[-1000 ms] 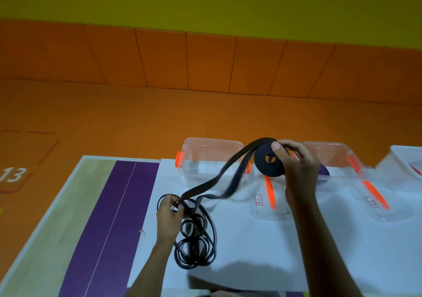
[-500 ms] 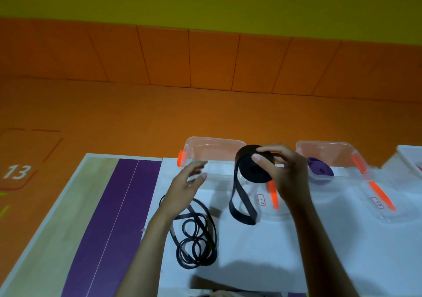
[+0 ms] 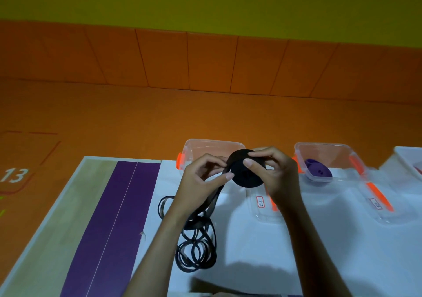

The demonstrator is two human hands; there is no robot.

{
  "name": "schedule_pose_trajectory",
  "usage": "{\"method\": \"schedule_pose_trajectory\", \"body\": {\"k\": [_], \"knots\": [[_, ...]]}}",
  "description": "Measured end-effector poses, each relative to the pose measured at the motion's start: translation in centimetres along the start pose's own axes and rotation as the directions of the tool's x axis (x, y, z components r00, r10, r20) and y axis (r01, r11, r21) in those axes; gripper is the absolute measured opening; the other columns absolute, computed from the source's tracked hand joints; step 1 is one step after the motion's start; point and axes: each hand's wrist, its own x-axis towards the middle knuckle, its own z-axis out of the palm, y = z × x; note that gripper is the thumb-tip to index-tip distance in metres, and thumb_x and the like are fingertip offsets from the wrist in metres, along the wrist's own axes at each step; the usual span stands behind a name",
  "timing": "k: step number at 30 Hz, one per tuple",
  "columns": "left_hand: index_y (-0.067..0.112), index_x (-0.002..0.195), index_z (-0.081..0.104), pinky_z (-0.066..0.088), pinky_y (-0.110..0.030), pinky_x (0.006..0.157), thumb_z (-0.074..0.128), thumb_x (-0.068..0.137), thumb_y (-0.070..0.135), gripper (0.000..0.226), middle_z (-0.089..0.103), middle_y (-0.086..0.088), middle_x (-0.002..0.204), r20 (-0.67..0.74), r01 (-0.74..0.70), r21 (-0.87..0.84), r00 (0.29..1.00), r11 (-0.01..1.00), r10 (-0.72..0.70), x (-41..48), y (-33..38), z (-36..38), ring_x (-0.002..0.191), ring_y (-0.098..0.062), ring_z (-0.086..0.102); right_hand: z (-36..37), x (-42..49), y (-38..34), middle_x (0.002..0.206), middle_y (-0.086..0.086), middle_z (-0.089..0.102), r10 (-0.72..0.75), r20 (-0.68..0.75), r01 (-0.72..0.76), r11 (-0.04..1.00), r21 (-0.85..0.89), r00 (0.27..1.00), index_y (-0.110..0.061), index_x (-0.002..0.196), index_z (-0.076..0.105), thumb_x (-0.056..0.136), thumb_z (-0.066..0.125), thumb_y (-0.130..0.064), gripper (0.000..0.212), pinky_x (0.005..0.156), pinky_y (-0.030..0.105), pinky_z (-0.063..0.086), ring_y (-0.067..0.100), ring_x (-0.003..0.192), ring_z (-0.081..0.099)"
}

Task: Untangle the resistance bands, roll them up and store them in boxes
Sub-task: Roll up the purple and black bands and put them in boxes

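Black band (image 3: 247, 173) is sitting coiled into a flat disc near the middle of the frame, lifted above the table and overlapping the right corner of the left clear box (image 3: 212, 142). The right hand (image 3: 277, 178) is gripping the disc from its right side, with the fingers curling over the top edge and the thumb pressing on the near face. The left hand (image 3: 201, 180) is closing on the unrolled tail just where it leaves the coil's left edge, thumb and curled fingers pinching the strap (how tightly, I cannot tell). From there the tail is hanging down and leftward beside the left wrist, trailing into the tangle of black bands (image 3: 196, 248) that is lying in loops on the white table (image 3: 308, 262), below centre.

Right of the hands a second clear box (image 3: 324, 146) with orange latches is standing open, and a purple band (image 3: 318, 171), rolled up, is lying inside it. A third box (image 3: 408, 157) is showing only partly at the right edge. A clear lid (image 3: 259, 215) and another lid (image 3: 386, 214) are lying flat in front of the boxes, each bearing a small label. A purple stripe (image 3: 109, 216) is running down the table's left part, and a white "13" (image 3: 13, 174) is showing on the orange floor at the far left.
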Motion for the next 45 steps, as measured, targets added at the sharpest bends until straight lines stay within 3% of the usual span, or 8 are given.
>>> {"method": "schedule_pose_trajectory", "body": {"k": [6,12,18,23,28,35,41,45], "knots": [[0.021,0.100,0.071,0.059,-0.021,0.084,0.085,0.088,0.011,0.021,0.075,0.006,0.104,-0.010,0.002,-0.047,1.000,0.999,-0.003,-0.2,0.5,0.0,0.100,-0.014,0.075,1.0,-0.4,0.2,0.103,-0.015,0.076,0.060,-0.054,-0.054,0.993,0.108,0.997,-0.046,0.096,0.072,0.087,0.080,-0.036,0.016,0.082,0.028,0.062,0.014,0.104,0.074],[0.014,0.096,0.079,0.060,-0.025,0.091,0.086,0.082,-0.004,0.024,0.078,-0.004,0.107,-0.112,-0.086,-0.111,0.991,0.990,0.074,-0.7,0.2,0.4,0.109,-0.023,0.075,0.8,-0.9,0.5,0.105,-0.001,0.077,0.163,0.062,-0.172,0.964,0.201,0.985,-0.033,0.093,0.064,0.080,0.084,-0.034,0.024,0.080,0.028,0.063,0.018,0.104,0.075],[0.022,0.110,0.083,0.057,-0.022,0.090,0.087,0.085,0.005,0.031,0.076,-0.003,0.118,-0.105,-0.041,-0.139,0.994,0.990,0.026,-1.2,-0.4,0.5,0.116,-0.018,0.072,1.4,-1.6,0.0,0.109,-0.009,0.078,0.169,-0.034,-0.158,0.966,0.203,0.985,-0.035,0.109,0.074,0.087,0.080,-0.030,0.023,0.078,0.023,0.063,0.012,0.102,0.076],[0.027,0.110,0.082,0.057,-0.019,0.091,0.090,0.083,0.017,0.029,0.077,0.001,0.113,-0.173,-0.065,-0.066,0.984,0.996,0.053,-1.6,-0.3,0.7,0.115,-0.018,0.072,1.3,-1.8,0.3,0.105,0.005,0.080,0.298,0.017,-0.294,0.927,0.233,0.954,-0.025,0.096,0.072,0.084,0.081,-0.034,0.018,0.087,0.041,0.065,0.022,0.102,0.077],[0.028,0.104,0.084,0.057,-0.022,0.093,0.089,0.084,0.014,0.025,0.079,0.002,0.115,-0.190,-0.056,-0.084,0.981,0.995,0.039,-1.6,-0.3,0.9,0.114,-0.016,0.073,1.1,-2.2,0.0,0.102,0.002,0.078,0.237,-0.065,-0.215,0.947,0.240,0.969,-0.026,0.091,0.071,0.079,0.084,-0.032,0.019,0.077,0.035,0.065,0.022,0.098,0.077],[0.026,0.101,0.082,0.058,-0.023,0.091,0.089,0.083,0.014,0.023,0.080,0.004,0.110,-0.161,-0.065,-0.025,0.985,0.998,0.060,-1.6,0.0,-0.4,0.109,-0.017,0.075,0.8,-2.0,-0.2,0.106,-0.011,0.078,0.202,0.055,-0.208,0.972,0.111,0.978,-0.028,0.084,0.068,0.078,0.082,-0.037,0.018,0.080,0.021,0.059,0.009,0.105,0.074],[0.025,0.107,0.085,0.055,-0.023,0.098,0.086,0.082,0.018,0.026,0.078,0.002,0.117,-0.083,-0.002,-0.030,0.997,1.000,-0.001,-1.5,0.1,-1.5,0.116,-0.017,0.072,1.1,-2.3,-0.2,0.112,-0.016,0.076,0.151,0.025,-0.152,0.987,0.045,0.988,-0.050,0.100,0.072,0.087,0.077,-0.032,0.023,0.087,0.034,0.062,0.013,0.109,0.073],[0.023,0.099,0.084,0.057,-0.020,0.092,0.090,0.080,0.013,0.023,0.080,0.003,0.110,-0.100,-0.048,-0.018,0.994,0.999,0.046,-1.1,0.2,-1.4,0.109,-0.015,0.075,1.3,-2.5,0.0,0.111,-0.009,0.078,0.194,0.112,-0.207,0.972,0.112,0.975,-0.036,0.083,0.066,0.080,0.083,-0.037,0.017,0.085,0.034,0.063,0.014,0.111,0.073]]}}
